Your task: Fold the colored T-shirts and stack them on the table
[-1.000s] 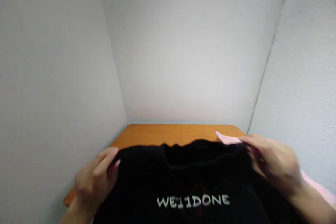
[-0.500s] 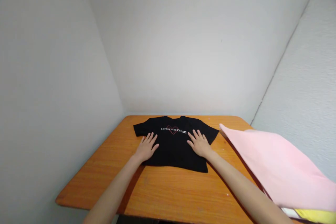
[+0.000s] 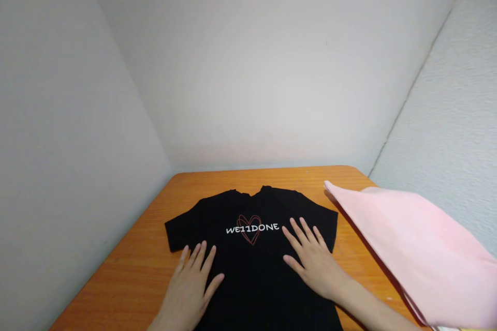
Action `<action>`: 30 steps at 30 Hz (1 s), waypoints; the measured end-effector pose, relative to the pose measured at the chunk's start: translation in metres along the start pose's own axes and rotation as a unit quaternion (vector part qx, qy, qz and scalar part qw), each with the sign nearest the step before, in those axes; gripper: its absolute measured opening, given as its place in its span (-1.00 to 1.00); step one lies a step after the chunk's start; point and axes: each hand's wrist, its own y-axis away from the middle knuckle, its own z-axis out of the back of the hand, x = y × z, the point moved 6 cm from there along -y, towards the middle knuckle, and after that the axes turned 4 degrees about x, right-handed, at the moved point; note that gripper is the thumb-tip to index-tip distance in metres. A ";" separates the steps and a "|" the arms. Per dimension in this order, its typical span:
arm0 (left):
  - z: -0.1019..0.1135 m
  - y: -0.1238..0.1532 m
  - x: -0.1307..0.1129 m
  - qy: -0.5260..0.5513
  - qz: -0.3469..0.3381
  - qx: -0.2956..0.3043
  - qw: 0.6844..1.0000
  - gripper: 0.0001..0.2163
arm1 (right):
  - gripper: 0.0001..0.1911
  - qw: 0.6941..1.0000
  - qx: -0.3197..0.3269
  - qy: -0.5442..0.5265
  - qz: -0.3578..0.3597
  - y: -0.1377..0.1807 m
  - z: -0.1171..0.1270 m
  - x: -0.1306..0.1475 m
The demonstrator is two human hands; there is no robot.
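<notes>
A black T-shirt [image 3: 248,274] lies spread out on the wooden table, neckline toward the far wall. Its chest carries white "WE11DONE" lettering over a red outlined heart. My left hand [image 3: 191,282] rests flat at the shirt's left side below the sleeve, fingers spread. On the right of the chest, my right hand [image 3: 312,258] lies flat on the cloth with its fingers apart. Neither hand grips anything. The shirt's lower hem is cut off by the bottom of the view.
The brown wooden table [image 3: 128,264] runs back to a pale wall [image 3: 248,88]. Along its right side lies a pink cloth [image 3: 411,238], partly over the edge. Walls stand close on the left and right too.
The shirt and both hands have come nearer to me, and the shirt appears larger. Both hands stay flat on it. The pink cloth has hardly changed.
</notes>
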 end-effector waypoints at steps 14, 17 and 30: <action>-0.005 -0.167 0.005 0.038 0.034 -0.031 0.998 -0.47 | -0.26 0.997 0.002 0.003 -0.075 -0.139 -0.013 0.013; -0.019 -0.163 0.017 0.032 0.051 -0.049 0.997 -0.43 | -0.23 0.997 -0.017 0.000 -0.082 -0.135 -0.021 0.008; 0.032 -0.178 0.000 0.022 -0.016 -0.106 0.994 -0.51 | -0.29 0.992 -0.017 -0.029 -0.119 -0.170 0.004 -0.003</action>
